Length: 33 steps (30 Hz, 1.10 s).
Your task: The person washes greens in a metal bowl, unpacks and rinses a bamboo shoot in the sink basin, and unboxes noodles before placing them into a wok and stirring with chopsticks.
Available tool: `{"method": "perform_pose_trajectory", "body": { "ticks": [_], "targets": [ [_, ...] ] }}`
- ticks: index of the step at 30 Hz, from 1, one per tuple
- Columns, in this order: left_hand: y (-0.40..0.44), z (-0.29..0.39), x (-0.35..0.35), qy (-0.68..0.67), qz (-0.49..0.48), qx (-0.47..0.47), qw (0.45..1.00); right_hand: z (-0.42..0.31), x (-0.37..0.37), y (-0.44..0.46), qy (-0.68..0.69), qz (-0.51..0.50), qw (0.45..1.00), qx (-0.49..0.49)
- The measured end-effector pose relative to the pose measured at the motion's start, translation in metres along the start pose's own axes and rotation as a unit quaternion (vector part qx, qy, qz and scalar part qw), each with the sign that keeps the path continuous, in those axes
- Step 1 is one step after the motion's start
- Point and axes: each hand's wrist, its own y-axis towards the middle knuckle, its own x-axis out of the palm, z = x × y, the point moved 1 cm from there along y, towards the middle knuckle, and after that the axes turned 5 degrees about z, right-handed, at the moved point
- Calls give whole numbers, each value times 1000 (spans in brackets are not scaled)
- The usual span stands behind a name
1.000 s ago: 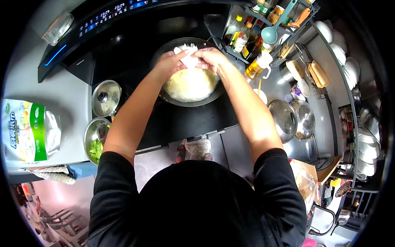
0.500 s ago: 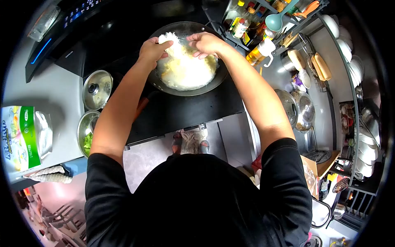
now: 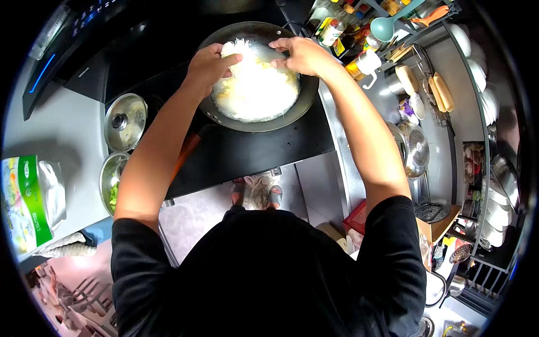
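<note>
Over the left side of a dark wok [image 3: 264,126], my left hand [image 3: 212,66] is closed on a bundle of thin white noodles [image 3: 238,56]. The strands hang down toward the pale, cloudy liquid [image 3: 255,98], where some yellow bits show. Glare hides where noodles and liquid meet. My right hand [image 3: 297,55] is above the wok's upper right side, thumb and fingers apart, with nothing between them.
A glass lid [image 3: 124,122] and a steel bowl of green leaves [image 3: 114,188] stand left of the stove. A green-white package [image 3: 28,202] lies farther left. Bottles [image 3: 331,31], an oil jug [image 3: 365,64] and pan lids [image 3: 415,149] are at the right.
My hands, earlier together around the white bundle, have parted. The left one keeps the noodles at the left; the right one has moved away to the right and opened. The view has shifted.
</note>
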Motion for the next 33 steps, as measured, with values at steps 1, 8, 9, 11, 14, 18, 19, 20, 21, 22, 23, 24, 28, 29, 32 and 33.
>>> {"method": "perform_pose_trajectory", "body": {
  "ticks": [1,8,9,11,14,18,19,20,21,22,23,24,28,29,32,33],
  "targets": [
    [0,1,0,-1,0,-1,1000,-1,-5,-3,27,-8,1000,11],
    [-1,2,-12,63,-4,39,997,32,12,-23,-187,13,982,-39],
    [-2,2,-13,64,-5,47,997,29,10,-25,-183,3,982,-34],
    [-2,1,-16,79,-16,47,996,43,25,-23,-170,0,983,-65],
    [0,1,-21,119,-26,41,992,37,21,-22,-195,-31,978,-68],
    [-2,-1,-23,169,-18,71,983,34,-2,-44,-6,65,997,-50],
    [-1,0,-21,178,-25,80,980,43,-2,-50,-91,99,984,-117],
    [-3,1,-20,180,-28,77,980,54,-4,-60,-181,131,958,-180],
    [-3,0,-20,172,-24,79,982,54,-20,-71,-117,152,977,-88],
    [-2,-2,-20,162,-21,81,983,64,-37,-81,-96,237,965,-64],
    [-2,-5,-21,147,-13,90,985,71,-45,-102,-94,266,959,32],
    [0,-7,-19,129,-8,100,987,77,-52,-124,-93,295,942,129],
    [4,-5,-23,132,-56,70,987,121,-23,-202,-242,122,958,94],
    [1,-5,-24,137,-51,69,987,126,-14,-215,-264,36,960,90],
    [4,-11,-23,95,-63,65,991,136,10,-243,-317,-129,939,25],
    [5,-15,-27,75,-63,63,993,132,15,-246,-321,-171,931,25]
  ]
}}
